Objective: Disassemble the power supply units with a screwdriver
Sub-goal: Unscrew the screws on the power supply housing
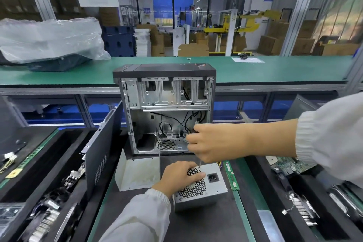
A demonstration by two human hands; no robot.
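**Figure: Steadying the power supply while the screwdriver meets its rear face**

The power supply (200,186) rests on the dark mat of the desk (208,222), just in front of the open computer case (167,112), with its honeycomb fan grille and mains socket turned upward. My left hand (177,178) lies over the near-left part of the grille, fingers curled over the top edge and thumb stretched toward the socket, pressing the box down. My right hand (212,143) is clenched around the screwdriver (199,164); only the thin shaft shows below the fist, its tip at the far edge of the grille face, apparently on a corner screw.

I judge the box to be a stiff sheet-metal shell, fairly heavy for its bulk and unlikely to flex under the hand. Its bare metal sides look smooth, so it may skate on the mat when the tool twists; downward pressure matters more than a tight squeeze. The best hold is across the flat faces or around the folded edges, with fingers kept off the grille holes and any sharp seams. A bent metal plate (137,173) stands just to its left, and a green memory stick (231,177) lies to its right.
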